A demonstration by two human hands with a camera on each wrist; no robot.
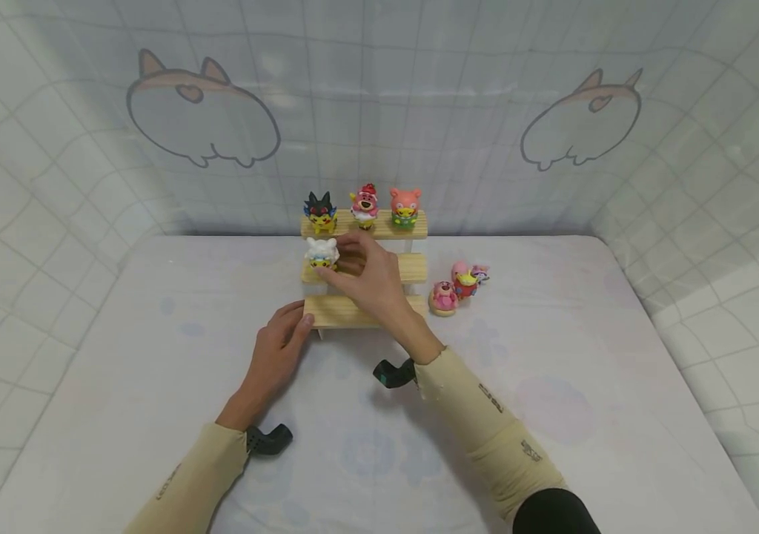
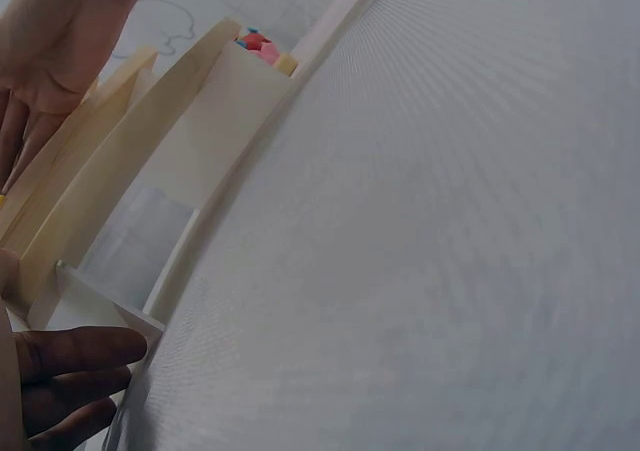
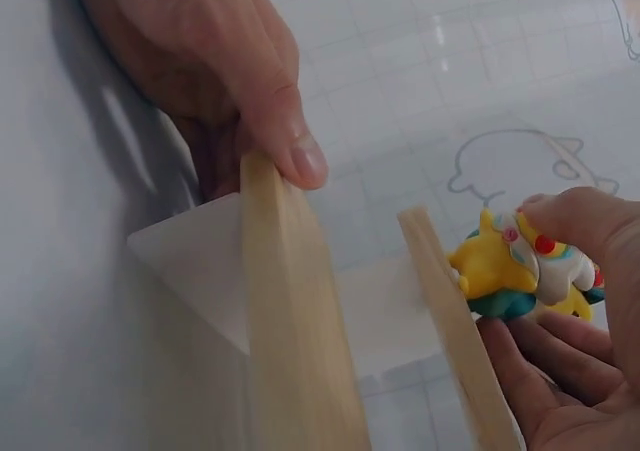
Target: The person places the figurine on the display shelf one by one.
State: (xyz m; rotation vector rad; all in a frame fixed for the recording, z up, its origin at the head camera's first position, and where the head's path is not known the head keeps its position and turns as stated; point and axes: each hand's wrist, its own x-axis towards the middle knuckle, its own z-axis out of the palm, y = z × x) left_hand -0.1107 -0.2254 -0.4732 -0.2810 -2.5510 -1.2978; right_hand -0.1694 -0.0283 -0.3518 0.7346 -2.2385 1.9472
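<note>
A small wooden display stand has three stepped boards. My right hand pinches a yellow figurine with a white hood between thumb and fingers at the left end of the middle board. In the right wrist view, the figurine's yellow base is against the board. My left hand grips the left end of the lowest board, thumb at its front corner and fingers along the side. On the top board stand a dark-eared figurine, a pink bear with a red top and a pink-hooded figurine.
Right of the stand, several figurines cluster on the white-covered table, among them a pink bear on a round base and a green-headed one in red. A grid-patterned curtain hangs behind. Dark wrist-camera mounts jut from both sleeves.
</note>
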